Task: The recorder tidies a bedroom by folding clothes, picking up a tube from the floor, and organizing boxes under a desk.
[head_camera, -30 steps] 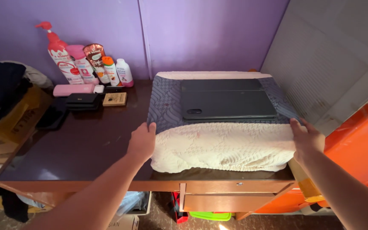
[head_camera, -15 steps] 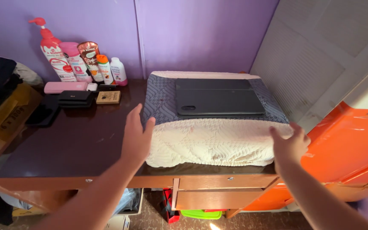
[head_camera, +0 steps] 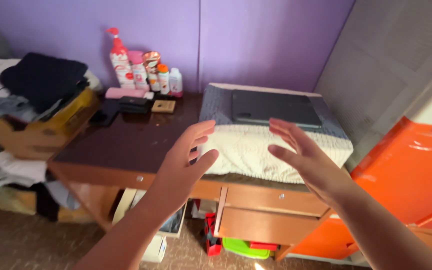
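left hand: i see my left hand (head_camera: 183, 162) raised in the air in front of the wooden desk (head_camera: 121, 150), palm turned inward, fingers spread wide, holding nothing.
right hand: my right hand (head_camera: 303, 157) is also lifted off everything, fingers splayed wide and empty, palm facing the left one.
gap between hands: the two hands stand apart, and between them i see the near edge of the folded cream quilted blanket (head_camera: 246, 147).
blanket: it lies on the right part of the dark glossy desk top, cream side hanging a little over the front edge, with a grey patterned layer (head_camera: 216, 102) showing behind; neither hand touches it as far as i can tell.
on the blanket: a flat dark grey tablet case (head_camera: 276, 107) rests on the grey layer, towards the back near the purple wall (head_camera: 256, 40).
desk back corner: a red and white pump bottle (head_camera: 118, 62) stands with a cluster of smaller bottles (head_camera: 163, 80) against the wall; just in front lie a pink oblong case (head_camera: 126, 93), a black wallet-like pouch (head_camera: 132, 104) and a small tan square box (head_camera: 163, 106).
left of desk: a pile of dark clothes (head_camera: 43, 80) sits on cardboard boxes (head_camera: 41, 132).
right side: an orange plastic cabinet (head_camera: 406, 180) stands just beside the desk.
below: a wooden drawer (head_camera: 271, 220) sits slightly pulled out under the blanket.
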